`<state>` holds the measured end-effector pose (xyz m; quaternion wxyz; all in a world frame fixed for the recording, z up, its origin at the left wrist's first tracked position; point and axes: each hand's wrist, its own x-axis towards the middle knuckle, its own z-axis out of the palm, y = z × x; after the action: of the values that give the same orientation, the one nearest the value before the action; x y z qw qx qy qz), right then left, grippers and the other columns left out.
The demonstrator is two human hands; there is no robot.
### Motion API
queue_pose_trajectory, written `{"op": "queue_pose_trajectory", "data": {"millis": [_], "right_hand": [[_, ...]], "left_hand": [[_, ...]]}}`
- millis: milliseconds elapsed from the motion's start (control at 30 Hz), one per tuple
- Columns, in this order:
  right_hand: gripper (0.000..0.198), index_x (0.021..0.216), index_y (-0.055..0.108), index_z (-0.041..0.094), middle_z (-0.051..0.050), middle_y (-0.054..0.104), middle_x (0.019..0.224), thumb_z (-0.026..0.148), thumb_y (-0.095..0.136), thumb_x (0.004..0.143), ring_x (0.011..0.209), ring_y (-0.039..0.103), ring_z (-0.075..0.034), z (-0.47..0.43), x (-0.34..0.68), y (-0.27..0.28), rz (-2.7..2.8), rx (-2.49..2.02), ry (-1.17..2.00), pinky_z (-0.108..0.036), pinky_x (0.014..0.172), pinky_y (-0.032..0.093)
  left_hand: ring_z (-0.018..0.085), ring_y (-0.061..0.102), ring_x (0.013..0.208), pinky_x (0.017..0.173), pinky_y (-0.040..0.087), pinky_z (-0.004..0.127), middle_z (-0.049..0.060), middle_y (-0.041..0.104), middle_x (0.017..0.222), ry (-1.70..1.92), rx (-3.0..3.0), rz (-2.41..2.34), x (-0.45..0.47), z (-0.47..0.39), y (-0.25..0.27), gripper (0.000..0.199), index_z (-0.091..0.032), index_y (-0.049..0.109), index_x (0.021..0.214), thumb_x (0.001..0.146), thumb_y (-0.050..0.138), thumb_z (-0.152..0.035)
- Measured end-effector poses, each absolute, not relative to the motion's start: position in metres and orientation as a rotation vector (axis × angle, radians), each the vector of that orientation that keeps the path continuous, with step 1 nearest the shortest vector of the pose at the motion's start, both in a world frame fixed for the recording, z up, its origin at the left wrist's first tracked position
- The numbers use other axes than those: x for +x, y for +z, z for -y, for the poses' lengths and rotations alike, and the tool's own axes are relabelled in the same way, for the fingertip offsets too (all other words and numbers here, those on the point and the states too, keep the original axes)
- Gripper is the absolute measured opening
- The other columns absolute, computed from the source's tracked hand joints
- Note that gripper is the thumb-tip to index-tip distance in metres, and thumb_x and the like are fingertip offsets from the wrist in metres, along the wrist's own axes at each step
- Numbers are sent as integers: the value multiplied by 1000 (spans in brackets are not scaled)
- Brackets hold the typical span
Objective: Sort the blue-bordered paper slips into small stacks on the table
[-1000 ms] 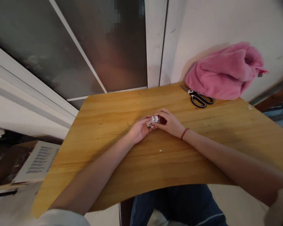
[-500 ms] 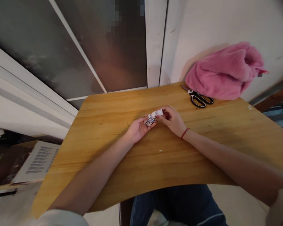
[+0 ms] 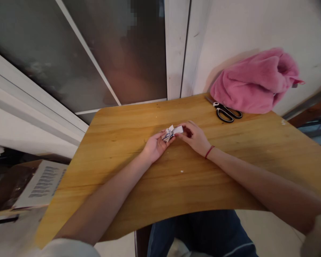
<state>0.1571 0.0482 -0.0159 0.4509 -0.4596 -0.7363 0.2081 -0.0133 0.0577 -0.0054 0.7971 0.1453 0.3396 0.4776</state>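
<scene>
Scrap (image 3: pixel 182 171) lies nearest me; beyond, my half-curled left hand (image 3: pixel 153 148) cradles blue-marked white slips (image 3: pixel 168 134), and my nearly closed right hand (image 3: pixel 196 137) pinches a white piece (image 3: pixel 178 130) at their edge. Handling looks unfinished: neither is set down. Scissors (image 3: pixel 223 110) lie beyond.

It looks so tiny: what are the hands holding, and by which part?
The left hand cradles a small white-and-blue bundle by its left and near sides; the right hand grips a plain white piece by its right end.
</scene>
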Motion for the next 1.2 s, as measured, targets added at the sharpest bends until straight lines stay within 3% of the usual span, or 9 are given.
{"op": "queue_pose_trajectory", "data": {"millis": [133,300,500,633,767,1067,1200], "right_hand": [[26,97,58,19,-3,52,85,41,63,83,63,46,-13,-50,157,-19,1938,-1122,511,-28,58,42],[30,99,57,19,-7,54,91,45,61,84,77,54,-19,-51,157,-21,2032,-1121,487,-33,70,48],[44,112,53,19,-10,56,105,47,65,80,95,57,-24,-51,156,-23,2097,-1138,507,-39,83,50],[35,99,56,20,-7,54,96,47,67,79,87,57,-21,-50,155,-21,2126,-1137,498,-36,76,51],[29,87,58,19,-6,53,90,45,68,78,80,55,-19,-50,155,-20,2108,-1100,478,-34,71,50],[31,96,62,18,-6,55,89,39,72,76,80,54,-19,-50,157,-19,1958,-1030,483,-33,70,48],[27,98,63,20,-3,53,85,38,70,79,67,49,-15,-48,157,-14,1872,-1074,519,-30,62,45]], "left_hand": [[14,65,70,90,53,35,8,68,82,986,357,-705,-12,-55,-5,20,-9,60,81,88,42,-4],[12,62,65,87,54,36,7,67,82,920,391,-675,-13,-53,-6,20,-10,58,80,88,41,-4],[12,61,65,72,53,27,7,66,79,893,468,-627,-12,-53,-8,18,-12,58,80,86,43,-3],[15,64,75,69,50,25,9,67,85,856,501,-617,-12,-52,-9,19,-11,60,84,86,43,-4],[13,62,71,70,50,25,9,66,85,861,471,-608,-13,-53,-11,17,-11,60,81,86,45,-4],[12,59,64,85,53,36,6,64,79,911,422,-681,-11,-53,-7,18,-11,58,81,87,43,-4],[13,61,63,84,55,36,7,66,80,951,377,-719,-12,-54,-6,18,-10,58,82,87,42,-3]]}}
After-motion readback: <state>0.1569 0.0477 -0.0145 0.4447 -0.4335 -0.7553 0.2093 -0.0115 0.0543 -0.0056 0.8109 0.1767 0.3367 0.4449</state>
